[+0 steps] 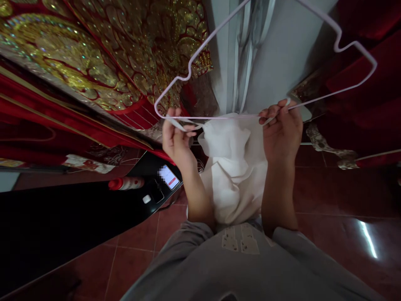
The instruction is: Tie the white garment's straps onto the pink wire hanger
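A pale pink wire hanger (375,65) is held up in front of me, its long lower bar running across between my hands. A sheer white garment (233,146) hangs below that bar and drapes down toward my lap, with thin white straps at its two upper sides. Near the hanger's left lower corner, my left hand (178,138) is closed around one strap, which loops at the wire. My right hand (283,131) pinches the other strap against the right part of the bar. Some fingertips of both hands are partly hidden.
Red and gold sequined garments (150,46) hang at the left, dark red cloth (366,108) at the right. A black table (78,217) at left bears a red-capped bottle (128,183), a lit phone (169,177) and a small white case (146,199). The floor is red tile (134,228).
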The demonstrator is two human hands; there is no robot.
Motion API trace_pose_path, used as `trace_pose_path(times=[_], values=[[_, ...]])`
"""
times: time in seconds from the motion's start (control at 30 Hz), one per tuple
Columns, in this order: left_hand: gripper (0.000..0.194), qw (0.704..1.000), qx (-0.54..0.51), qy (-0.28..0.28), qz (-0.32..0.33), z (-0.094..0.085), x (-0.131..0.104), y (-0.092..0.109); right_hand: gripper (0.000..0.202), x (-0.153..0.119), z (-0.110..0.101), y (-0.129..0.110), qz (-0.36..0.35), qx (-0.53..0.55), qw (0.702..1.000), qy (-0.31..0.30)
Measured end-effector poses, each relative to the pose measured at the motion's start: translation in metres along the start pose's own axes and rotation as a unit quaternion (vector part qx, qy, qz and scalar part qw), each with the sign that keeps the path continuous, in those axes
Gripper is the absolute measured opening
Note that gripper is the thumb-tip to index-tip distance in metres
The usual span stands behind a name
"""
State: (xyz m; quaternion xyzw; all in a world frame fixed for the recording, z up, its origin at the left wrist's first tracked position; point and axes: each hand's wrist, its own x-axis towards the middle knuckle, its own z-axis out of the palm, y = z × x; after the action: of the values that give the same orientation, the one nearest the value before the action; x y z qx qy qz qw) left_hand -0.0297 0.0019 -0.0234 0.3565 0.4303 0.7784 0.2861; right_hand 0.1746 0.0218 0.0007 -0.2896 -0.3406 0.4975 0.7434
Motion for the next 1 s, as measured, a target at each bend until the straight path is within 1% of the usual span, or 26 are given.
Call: trace_pose_path(times=[0.1, 0.17, 0.23, 0.33, 0.4, 0.43, 0.5, 0.53, 0.57, 0.6, 0.67, 0.7, 0.73, 0.8, 0.83, 0.87, 0.9, 0.93, 0.97, 1.0], values=[[0.029, 0.996, -0.031, 0.065, 0.049, -0.015, 0.019, 0.001, 0.011, 0.002, -0.001, -0.001, -0.009, -0.003, 1.0, -0.004], [0.03, 0.994, -0.033, 0.069, 0.077, -0.021, 0.033, 0.005, 0.01, 0.003, -0.002, -0.001, -0.009, -0.009, 1.0, -0.005], [0.032, 0.994, -0.025, 0.037, 0.098, -0.022, 0.044, 0.014, 0.01, 0.004, -0.003, -0.001, -0.005, -0.015, 1.0, -0.001], [0.031, 0.992, -0.003, -0.074, 0.103, -0.015, 0.054, 0.033, 0.01, 0.003, -0.003, 0.0, 0.002, -0.026, 1.0, -0.002], [0.032, 0.986, 0.024, -0.146, 0.078, -0.007, 0.057, 0.049, 0.01, 0.003, -0.004, 0.001, 0.006, -0.032, 0.999, -0.008], [0.032, 0.984, 0.04, -0.166, 0.053, -0.002, 0.058, 0.056, 0.011, 0.003, -0.004, 0.001, 0.003, -0.033, 0.999, -0.009], [0.025, 0.983, 0.07, -0.167, 0.003, 0.008, 0.061, 0.069, 0.013, 0.003, -0.004, 0.0, -0.004, -0.036, 0.999, -0.006], [0.018, 0.983, 0.089, -0.163, -0.008, 0.012, 0.064, 0.074, 0.015, 0.003, -0.003, -0.001, -0.007, -0.037, 0.999, -0.003], [0.009, 0.981, 0.111, -0.161, -0.004, 0.016, 0.067, 0.078, 0.017, 0.003, -0.003, -0.001, -0.009, -0.035, 0.999, -0.003], [0.008, 0.976, 0.136, -0.167, 0.011, 0.019, 0.07, 0.081, 0.019, 0.004, -0.003, -0.002, -0.011, -0.032, 0.999, -0.004], [0.029, 0.962, 0.184, -0.192, 0.056, 0.024, 0.077, 0.082, 0.02, 0.004, -0.004, -0.003, -0.015, -0.023, 1.0, -0.012], [0.036, 0.957, 0.2, -0.198, 0.076, 0.026, 0.079, 0.08, 0.019, 0.004, -0.004, -0.003, -0.018, -0.019, 1.0, -0.016], [0.039, 0.954, 0.205, -0.198, 0.092, 0.026, 0.081, 0.076, 0.018, 0.004, -0.004, -0.002, -0.021, -0.015, 0.999, -0.019], [0.036, 0.965, 0.173, -0.158, 0.116, 0.026, 0.079, 0.064, 0.014, 0.004, -0.005, -0.001, -0.024, -0.011, 0.999, -0.02], [0.032, 0.977, 0.135, -0.119, 0.115, 0.025, 0.076, 0.056, 0.013, 0.004, -0.005, 0.001, -0.025, -0.011, 0.999, -0.02], [0.027, 0.989, 0.083, -0.072, 0.1, 0.025, 0.071, 0.048, 0.012, 0.004, -0.004, 0.002, -0.026, -0.011, 0.999, -0.02], [0.023, 0.997, 0.026, -0.034, 0.061, 0.025, 0.064, 0.04, 0.011, 0.003, -0.004, 0.003, -0.026, -0.012, 0.999, -0.02], [0.023, 0.999, -0.036, 0.007, 0.015, 0.026, 0.057, 0.032, 0.012, 0.003, -0.002, 0.005, -0.026, -0.015, 0.999, -0.018], [0.024, 0.996, -0.082, 0.015, -0.044, 0.029, 0.048, 0.026, 0.012, 0.002, -0.001, 0.006, -0.027, -0.018, 0.999, -0.015], [0.027, 0.988, -0.116, 0.007, -0.098, 0.033, 0.039, 0.02, 0.013, 0.001, 0.001, 0.007, -0.027, -0.021, 0.999, -0.011]])
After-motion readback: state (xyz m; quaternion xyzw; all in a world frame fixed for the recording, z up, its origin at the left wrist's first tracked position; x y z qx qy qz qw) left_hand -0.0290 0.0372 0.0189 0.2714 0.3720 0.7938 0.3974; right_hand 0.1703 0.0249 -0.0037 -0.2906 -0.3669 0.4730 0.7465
